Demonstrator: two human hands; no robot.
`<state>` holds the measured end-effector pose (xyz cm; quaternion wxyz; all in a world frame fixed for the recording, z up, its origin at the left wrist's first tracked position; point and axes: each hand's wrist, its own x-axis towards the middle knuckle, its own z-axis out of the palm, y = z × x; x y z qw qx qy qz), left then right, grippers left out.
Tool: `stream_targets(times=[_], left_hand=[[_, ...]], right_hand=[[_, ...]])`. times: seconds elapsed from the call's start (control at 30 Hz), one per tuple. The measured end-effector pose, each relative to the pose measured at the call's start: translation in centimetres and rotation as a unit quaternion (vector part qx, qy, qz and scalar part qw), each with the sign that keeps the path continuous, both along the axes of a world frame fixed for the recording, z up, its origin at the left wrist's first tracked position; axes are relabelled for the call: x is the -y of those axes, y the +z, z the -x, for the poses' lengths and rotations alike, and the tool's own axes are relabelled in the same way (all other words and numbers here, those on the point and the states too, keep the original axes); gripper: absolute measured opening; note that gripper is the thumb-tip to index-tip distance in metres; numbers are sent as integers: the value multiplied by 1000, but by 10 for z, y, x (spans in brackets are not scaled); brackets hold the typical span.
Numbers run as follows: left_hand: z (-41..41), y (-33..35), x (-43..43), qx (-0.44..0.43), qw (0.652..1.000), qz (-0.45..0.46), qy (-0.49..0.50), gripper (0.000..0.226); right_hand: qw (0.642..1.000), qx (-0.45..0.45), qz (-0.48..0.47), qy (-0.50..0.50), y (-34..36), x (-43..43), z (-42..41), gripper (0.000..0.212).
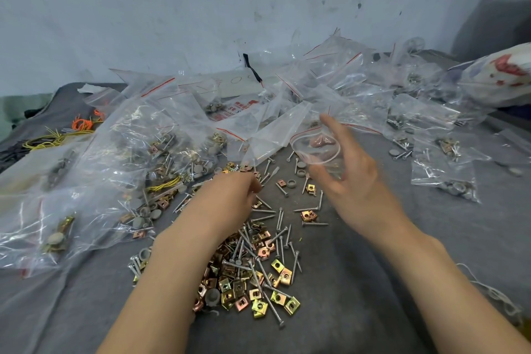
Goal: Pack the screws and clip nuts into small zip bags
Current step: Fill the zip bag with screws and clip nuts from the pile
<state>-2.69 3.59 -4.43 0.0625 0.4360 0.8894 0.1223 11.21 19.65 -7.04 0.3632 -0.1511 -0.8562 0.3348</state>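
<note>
A loose heap of silver screws (283, 236) and brass and copper clip nuts (258, 293) lies on the grey cloth (359, 282) in front of me. My right hand (353, 181) holds a small clear zip bag (316, 151) with its mouth spread open, fingers inside and around it. My left hand (230, 198) lies palm down on the upper part of the heap, fingers curled over the parts; what they grip is hidden.
A large pile of clear zip bags (161, 135), many holding screws and grey caps, covers the left and back. More filled bags (442, 164) lie at the right. Yellow and orange ties (77, 126) sit far left. A printed bag (500, 75) rests at the far right.
</note>
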Motion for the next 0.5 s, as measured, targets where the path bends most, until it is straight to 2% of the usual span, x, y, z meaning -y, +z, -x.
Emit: stream_targets(times=[0.1, 0.33, 0.5], left_hand=[[2, -1, 2, 6, 999, 37, 4, 24], [-1, -5, -3, -11, 999, 51, 11, 25], [0, -11, -2, 19, 1000, 13, 0, 5]], right_hand=[[1000, 10, -24, 3, 0, 2, 1, 68], [999, 33, -25, 6, 3, 8, 0, 69], [998, 51, -33, -1, 3, 13, -2, 70]])
